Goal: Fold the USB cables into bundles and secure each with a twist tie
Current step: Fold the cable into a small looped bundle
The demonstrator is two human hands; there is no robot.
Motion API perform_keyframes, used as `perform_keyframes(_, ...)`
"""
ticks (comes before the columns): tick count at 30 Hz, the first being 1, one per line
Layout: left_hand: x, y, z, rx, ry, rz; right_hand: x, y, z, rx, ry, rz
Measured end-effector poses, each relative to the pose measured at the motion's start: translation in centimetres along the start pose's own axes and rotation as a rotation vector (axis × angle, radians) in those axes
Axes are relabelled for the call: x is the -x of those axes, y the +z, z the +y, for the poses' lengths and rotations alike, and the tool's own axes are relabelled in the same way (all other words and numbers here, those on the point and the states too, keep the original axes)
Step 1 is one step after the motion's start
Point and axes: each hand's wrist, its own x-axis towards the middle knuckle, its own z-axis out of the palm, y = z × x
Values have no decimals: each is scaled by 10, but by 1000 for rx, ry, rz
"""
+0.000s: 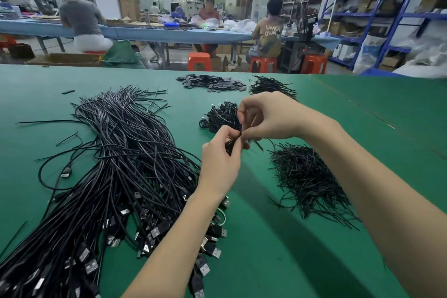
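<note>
My left hand [220, 159] grips a small folded black cable bundle [231, 145] above the green table [278, 237]. Just above it, my right hand [268, 116] pinches a thin black twist tie [240, 133] at the top of the bundle. A big heap of loose black USB cables [125, 167] sprawls on the left, with their plugs toward me. To the right lies a pile of black twist ties [307, 176]. Behind my hands sits a pile of tied bundles [220, 116].
Further back on the table lie a heap of small flat black parts [212, 82] and another cable heap [271, 84]. Beyond the table's far edge, people sit on orange stools [199, 60] at a blue bench. Blue shelving [387, 14] stands at the right.
</note>
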Motion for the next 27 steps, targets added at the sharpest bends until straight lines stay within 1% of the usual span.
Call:
perform_keyframes(2,1,1,0,-50,41,37,3,1,-3,-54,54,28)
perform_keyframes(7,0,2,-4,-107,84,97,7,14,-11,-148,128,220)
perform_keyframes(10,0,2,-5,-129,99,71,6,23,-9,-142,160,264)
perform_keyframes(13,-3,-1,-4,-97,82,42,5,32,-5,-50,95,306)
perform_keyframes(15,-8,-2,-3,13,-31,22,6,36,0,-33,45,375)
perform_keyframes(18,-16,-3,3,377,-282,36,9,43,8,-91,-11,472)
perform_keyframes(19,-18,-3,4,462,-323,62,10,46,10,-124,-16,498)
perform_keyframes(21,-19,-4,7,544,-359,82,12,52,12,-202,-10,550)
perform_keyframes(24,-17,-4,9,638,-420,46,15,61,12,-331,21,611)
perform_keyframes(27,-17,-9,10,755,-506,27,17,68,9,-362,94,609)
